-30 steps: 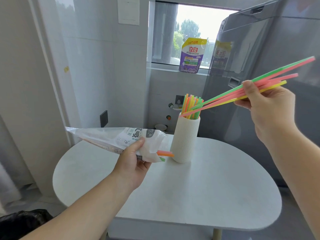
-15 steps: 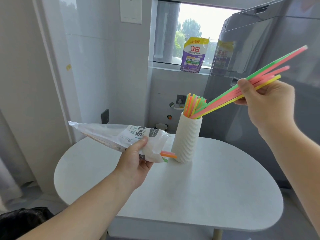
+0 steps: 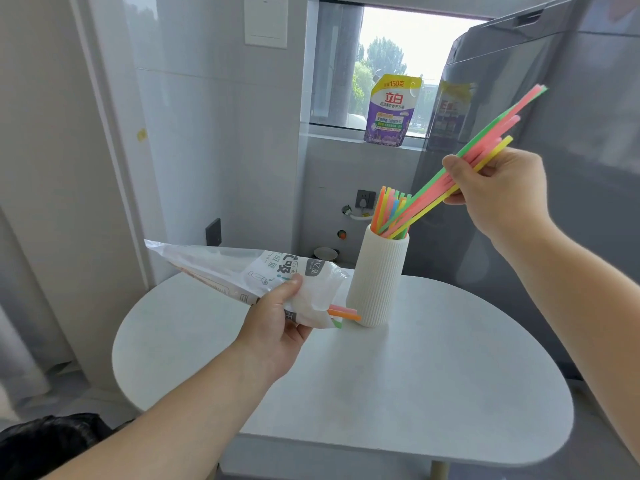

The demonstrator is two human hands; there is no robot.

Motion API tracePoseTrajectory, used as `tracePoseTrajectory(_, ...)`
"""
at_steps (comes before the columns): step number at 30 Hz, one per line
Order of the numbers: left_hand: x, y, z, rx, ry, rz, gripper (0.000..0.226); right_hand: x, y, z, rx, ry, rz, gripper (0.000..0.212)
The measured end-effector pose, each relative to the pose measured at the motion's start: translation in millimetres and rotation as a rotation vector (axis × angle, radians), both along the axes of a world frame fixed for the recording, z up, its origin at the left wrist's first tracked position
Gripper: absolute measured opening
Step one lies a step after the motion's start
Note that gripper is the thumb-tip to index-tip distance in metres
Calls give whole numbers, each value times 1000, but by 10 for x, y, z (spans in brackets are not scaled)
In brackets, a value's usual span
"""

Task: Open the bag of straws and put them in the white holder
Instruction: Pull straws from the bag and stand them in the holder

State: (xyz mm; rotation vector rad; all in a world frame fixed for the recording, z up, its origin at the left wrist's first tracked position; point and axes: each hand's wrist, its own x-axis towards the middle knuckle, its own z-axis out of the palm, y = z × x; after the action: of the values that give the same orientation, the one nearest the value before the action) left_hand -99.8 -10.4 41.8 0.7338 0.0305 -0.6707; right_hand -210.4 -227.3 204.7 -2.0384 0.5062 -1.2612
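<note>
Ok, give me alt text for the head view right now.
The right hand feeds a bundle of coloured straws into the ribbed white holder on the white table. The left hand holds the straw bag, straws poking out.

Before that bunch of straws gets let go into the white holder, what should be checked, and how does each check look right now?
1. Lower tips of the held straws inside the white holder's mouth: ok.
2. Right hand grips the bunch firmly: ok.
3. Holder upright on the table: ok.
4. Room in the holder beside the straws already in it: cannot tell.
5. Left hand holds the bag clear of the holder: not ok, its few remaining straws nearly touch the base.
</note>
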Motion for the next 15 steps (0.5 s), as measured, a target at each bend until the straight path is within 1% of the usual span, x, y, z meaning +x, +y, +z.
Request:
tracePoseTrajectory(9,26,-5,-32,1,-1,-7,37,296,-30,12,-76,135,-73,23)
tracePoseTrajectory(13,29,-10,-41,-3,4,-8,38,470,-74,4,-106,244,-111,24)
tracePoseTrajectory(15,28,-14,-43,-2,5,-8,38,553,-96,-16,-109,294,-126,29)
